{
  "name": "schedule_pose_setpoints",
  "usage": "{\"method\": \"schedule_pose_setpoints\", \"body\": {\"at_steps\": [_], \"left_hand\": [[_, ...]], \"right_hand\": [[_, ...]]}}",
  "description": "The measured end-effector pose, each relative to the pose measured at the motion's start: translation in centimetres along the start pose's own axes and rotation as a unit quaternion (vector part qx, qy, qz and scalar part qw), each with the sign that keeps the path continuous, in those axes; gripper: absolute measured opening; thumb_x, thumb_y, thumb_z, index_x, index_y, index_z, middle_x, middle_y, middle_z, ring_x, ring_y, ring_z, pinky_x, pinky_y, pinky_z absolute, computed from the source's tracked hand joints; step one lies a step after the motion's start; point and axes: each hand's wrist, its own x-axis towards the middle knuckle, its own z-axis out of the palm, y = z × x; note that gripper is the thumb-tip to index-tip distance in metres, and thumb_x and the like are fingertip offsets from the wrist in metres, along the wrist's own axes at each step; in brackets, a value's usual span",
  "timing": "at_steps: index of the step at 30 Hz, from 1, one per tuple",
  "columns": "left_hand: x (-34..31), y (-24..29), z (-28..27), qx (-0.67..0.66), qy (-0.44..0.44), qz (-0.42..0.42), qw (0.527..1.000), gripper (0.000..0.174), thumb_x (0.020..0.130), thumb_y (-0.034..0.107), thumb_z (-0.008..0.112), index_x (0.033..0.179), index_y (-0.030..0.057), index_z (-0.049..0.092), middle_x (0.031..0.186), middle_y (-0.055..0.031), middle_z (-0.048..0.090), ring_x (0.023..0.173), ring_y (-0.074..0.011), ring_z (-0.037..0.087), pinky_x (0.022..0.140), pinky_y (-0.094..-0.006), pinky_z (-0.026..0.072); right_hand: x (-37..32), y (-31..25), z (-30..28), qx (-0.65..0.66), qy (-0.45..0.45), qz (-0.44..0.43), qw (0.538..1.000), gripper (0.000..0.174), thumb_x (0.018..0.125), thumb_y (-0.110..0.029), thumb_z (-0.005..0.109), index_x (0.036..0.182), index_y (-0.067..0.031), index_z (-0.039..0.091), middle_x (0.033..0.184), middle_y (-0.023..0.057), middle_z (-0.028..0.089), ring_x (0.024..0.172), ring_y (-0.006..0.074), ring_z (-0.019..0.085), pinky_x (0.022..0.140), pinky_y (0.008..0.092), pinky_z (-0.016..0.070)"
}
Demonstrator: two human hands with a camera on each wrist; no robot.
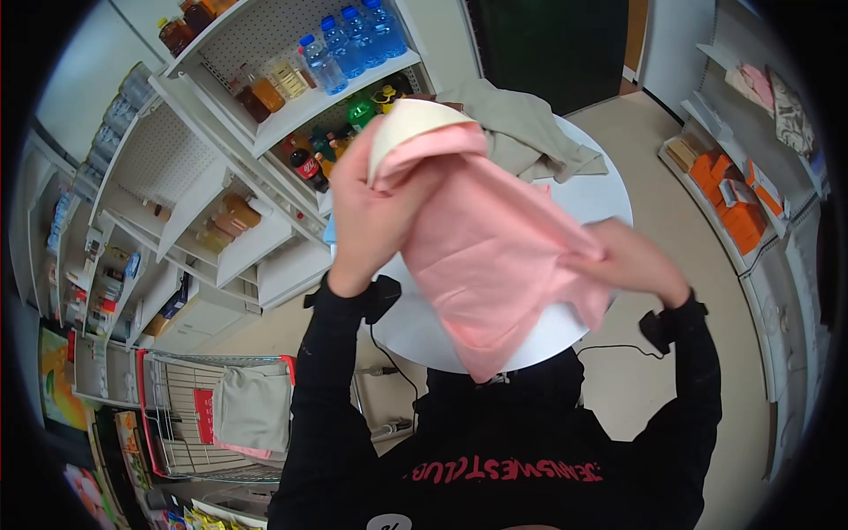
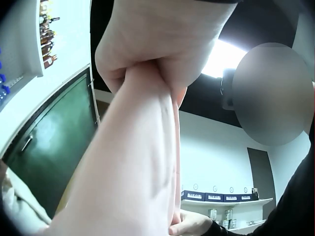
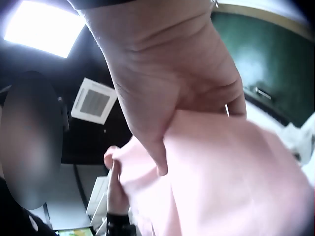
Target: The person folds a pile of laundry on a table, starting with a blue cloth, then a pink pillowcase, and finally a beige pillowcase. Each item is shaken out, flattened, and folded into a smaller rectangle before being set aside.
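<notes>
A pink garment [image 1: 490, 252] hangs between both hands above a round white table [image 1: 601, 194]. At its upper left end, next to a cream-coloured section [image 1: 415, 119], my left hand [image 1: 371, 216] grips the cloth. My right hand [image 1: 638, 261] pinches its right edge between thumb and fingers. Close up in the left wrist view, the fabric [image 2: 128, 162] is bunched inside the fist. The right wrist view shows the thumb pressed on the front of the cloth [image 3: 221, 167]. A grey-green garment [image 1: 539, 124] lies loosely on the far side of the table.
To the lower left stands a shopping cart [image 1: 177, 424] holding a folded grey-green garment [image 1: 252, 406]. Shelves with blue-capped water bottles [image 1: 353, 44] and other drinks line the left. Orange boxes [image 1: 724, 199] fill a low shelf at right. A dark green door [image 1: 548, 53] is beyond the table.
</notes>
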Motion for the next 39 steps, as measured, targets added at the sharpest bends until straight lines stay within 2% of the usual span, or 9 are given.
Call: {"method": "schedule_pose_setpoints", "body": {"at_steps": [6, 8, 12, 16, 18, 24, 27, 32, 39], "left_hand": [[-1.5, 4.2, -7.1, 0.022, -0.088, -0.044, 0.995, 0.036, 0.087, 0.012, 0.083, 0.119, -0.0003, 0.073, 0.105, -0.0086, 0.076, 0.096, -0.0096, 0.068, 0.084, -0.0286, 0.0537], [-1.8, 6.6, -9.8, 0.195, -0.323, -0.214, 0.901, 0.032, 0.087, 0.017, 0.084, 0.113, -0.0007, 0.076, 0.088, -0.0090, 0.076, 0.085, -0.0081, 0.069, 0.073, -0.0281, 0.0533], [-4.1, 6.4, -12.8, 0.146, -0.390, -0.118, 0.902, 0.033, 0.088, 0.024, 0.085, 0.107, -0.0021, 0.077, 0.075, -0.0075, 0.072, 0.075, -0.0070, 0.067, 0.064, -0.0293, 0.0508], [-3.9, 5.9, -12.3, 0.123, -0.310, -0.183, 0.925, 0.035, 0.091, 0.026, 0.083, 0.107, -0.0047, 0.076, 0.080, -0.0106, 0.072, 0.069, -0.0109, 0.064, 0.061, -0.0317, 0.0492], [-2.1, 3.0, -10.2, 0.191, -0.044, -0.119, 0.973, 0.029, 0.099, 0.026, 0.074, 0.110, -0.0013, 0.075, 0.074, -0.0041, 0.067, 0.070, -0.0064, 0.058, 0.062, -0.0295, 0.0470], [10.4, 1.0, -10.2, 0.256, 0.174, 0.229, 0.923, 0.034, 0.104, 0.022, 0.065, 0.129, -0.0006, 0.068, 0.103, -0.0046, 0.073, 0.090, -0.0107, 0.064, 0.078, -0.0291, 0.0519], [13.0, 4.2, -12.1, 0.274, 0.236, 0.264, 0.894, 0.039, 0.106, 0.021, 0.064, 0.138, -0.0006, 0.063, 0.114, -0.0053, 0.073, 0.102, -0.0116, 0.066, 0.088, -0.0298, 0.0534], [7.3, 9.0, -11.8, -0.080, 0.180, 0.250, 0.948, 0.044, 0.100, 0.020, 0.070, 0.137, -0.0021, 0.061, 0.119, -0.0083, 0.071, 0.106, -0.0163, 0.067, 0.090, -0.0315, 0.0531], [-9.2, 7.1, -11.3, 0.037, -0.211, -0.173, 0.961, 0.049, 0.082, 0.008, 0.086, 0.124, -0.0009, 0.063, 0.117, -0.0068, 0.069, 0.108, -0.0132, 0.066, 0.094, -0.0317, 0.0523]], "right_hand": [[-10.3, 7.4, -3.4, 0.073, 0.426, -0.103, 0.896, 0.030, 0.092, -0.024, 0.080, 0.111, -0.0037, 0.068, 0.105, 0.0069, 0.064, 0.097, 0.0179, 0.062, 0.086, 0.0315, 0.0510], [-14.0, 9.3, -5.4, 0.052, 0.375, -0.143, 0.914, 0.025, 0.091, -0.018, 0.077, 0.105, -0.0013, 0.066, 0.105, 0.0063, 0.062, 0.093, 0.0168, 0.060, 0.080, 0.0301, 0.0491], [-16.8, 8.1, -5.9, -0.047, 0.312, -0.113, 0.942, 0.017, 0.091, -0.013, 0.072, 0.099, -0.0008, 0.063, 0.100, 0.0065, 0.062, 0.088, 0.0146, 0.058, 0.075, 0.0291, 0.0465], [-15.0, 9.7, -6.0, 0.083, 0.285, -0.031, 0.955, 0.018, 0.090, -0.013, 0.071, 0.103, -0.0003, 0.067, 0.099, 0.0057, 0.065, 0.092, 0.0140, 0.060, 0.080, 0.0286, 0.0484], [-11.3, 12.1, -7.4, 0.136, 0.506, -0.047, 0.850, 0.025, 0.096, -0.018, 0.069, 0.114, -0.0004, 0.070, 0.102, 0.0045, 0.069, 0.098, 0.0121, 0.062, 0.085, 0.0268, 0.0498], [-7.9, 4.5, -19.7, 0.325, 0.616, -0.287, 0.657, 0.049, 0.107, -0.036, 0.064, 0.139, 0.0006, 0.062, 0.122, 0.0061, 0.068, 0.109, 0.0128, 0.063, 0.095, 0.0279, 0.0506], [-11.3, -4.2, -20.7, -0.017, 0.702, -0.458, 0.545, 0.070, 0.099, -0.071, 0.050, 0.136, -0.0122, 0.054, 0.130, 0.0216, 0.059, 0.110, 0.0266, 0.066, 0.109, 0.0468, 0.0530], [-13.8, -5.9, -14.8, -0.065, 0.658, -0.438, 0.609, 0.052, 0.092, -0.052, 0.055, 0.122, -0.0096, 0.062, 0.113, 0.0174, 0.063, 0.094, 0.0243, 0.066, 0.092, 0.0410, 0.0516], [-15.3, 1.6, -2.0, -0.003, 0.362, -0.372, 0.855, 0.023, 0.080, -0.018, 0.065, 0.096, -0.0050, 0.074, 0.085, 0.0102, 0.071, 0.065, 0.0202, 0.066, 0.062, 0.0310, 0.0491]]}}
